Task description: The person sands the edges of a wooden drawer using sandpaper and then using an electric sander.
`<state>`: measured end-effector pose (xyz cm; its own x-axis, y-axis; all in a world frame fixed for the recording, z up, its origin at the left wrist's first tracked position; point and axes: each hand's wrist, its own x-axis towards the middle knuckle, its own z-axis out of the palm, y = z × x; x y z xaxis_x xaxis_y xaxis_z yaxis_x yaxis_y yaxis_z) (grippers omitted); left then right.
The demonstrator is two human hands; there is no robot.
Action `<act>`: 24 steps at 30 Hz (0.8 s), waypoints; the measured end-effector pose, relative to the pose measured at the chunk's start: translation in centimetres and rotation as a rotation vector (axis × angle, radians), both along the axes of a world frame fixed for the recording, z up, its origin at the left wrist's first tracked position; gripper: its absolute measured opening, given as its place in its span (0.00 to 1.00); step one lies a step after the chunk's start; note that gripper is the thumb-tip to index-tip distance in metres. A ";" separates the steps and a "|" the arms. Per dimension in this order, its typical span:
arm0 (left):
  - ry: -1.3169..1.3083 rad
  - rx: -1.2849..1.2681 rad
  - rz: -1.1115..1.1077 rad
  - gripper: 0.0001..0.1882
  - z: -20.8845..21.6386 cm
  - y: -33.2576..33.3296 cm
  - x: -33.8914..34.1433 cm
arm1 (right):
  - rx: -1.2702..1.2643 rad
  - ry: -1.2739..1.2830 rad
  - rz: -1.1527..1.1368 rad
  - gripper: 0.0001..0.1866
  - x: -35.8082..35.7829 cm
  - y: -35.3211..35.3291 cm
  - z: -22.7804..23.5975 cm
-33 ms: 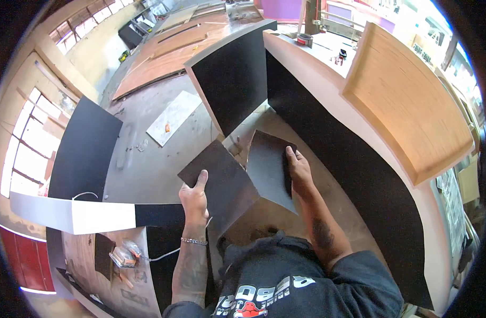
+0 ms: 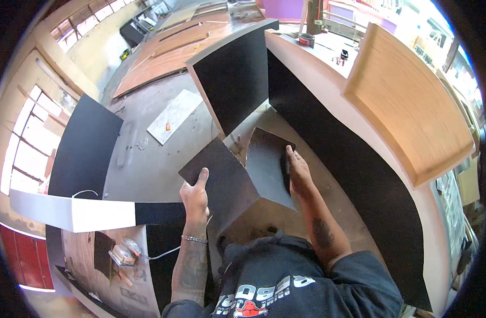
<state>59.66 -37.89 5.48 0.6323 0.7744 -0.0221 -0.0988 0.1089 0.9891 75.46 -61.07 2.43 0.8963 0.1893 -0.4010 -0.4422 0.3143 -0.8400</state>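
- I have the left hand [image 2: 195, 197] clasping the outer left edge of the left dark piece [image 2: 224, 183], thumb laid over its near face; the other fingers go behind it, mostly hidden from me.
- The right hand [image 2: 300, 172] lies along the outer right edge of the right dark piece [image 2: 269, 164], fingers fairly straight toward the far corner. I cannot tell whether they pinch the piece or only rest against it.
- The change I catch is on that right side: a moment ago the thumb bent over the face, and now the hand is turned and flatter along the edge. Both pieces sit very slightly farther out.
- I read that as a looser support on the right, with the surer hold on the left.
- Both pieces are just beyond the black shirt [image 2: 290, 259], angled together like an open book, a notch between them at the far end. Whether they are joined, I cannot tell.
- Far of them I see an upright black panel [image 2: 232, 79]; to the right, a long curved black panel [image 2: 354, 175] and a curved wooden panel [image 2: 412, 100]; near left, some clear plastic packaging [image 2: 125, 254].
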 end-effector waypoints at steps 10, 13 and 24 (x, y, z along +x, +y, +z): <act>-0.081 -0.900 -0.422 0.30 -3.5 0.9 -1.6 | 0.205 0.055 0.162 0.15 -0.6 0.0 -2.7; 0.000 -0.677 -0.418 0.24 -4.6 0.0 -2.0 | 0.239 0.035 0.151 0.14 -0.1 0.4 -2.3; -0.019 -0.259 0.120 0.12 0.3 -0.9 -3.7 | -0.001 -0.176 -0.079 0.18 1.8 0.4 -3.2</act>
<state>55.98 -38.77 5.80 0.5390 0.8136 -0.2179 -0.1444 0.3442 0.9277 77.26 -60.63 -0.78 0.9647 0.1152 -0.2367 -0.2622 0.3417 -0.9025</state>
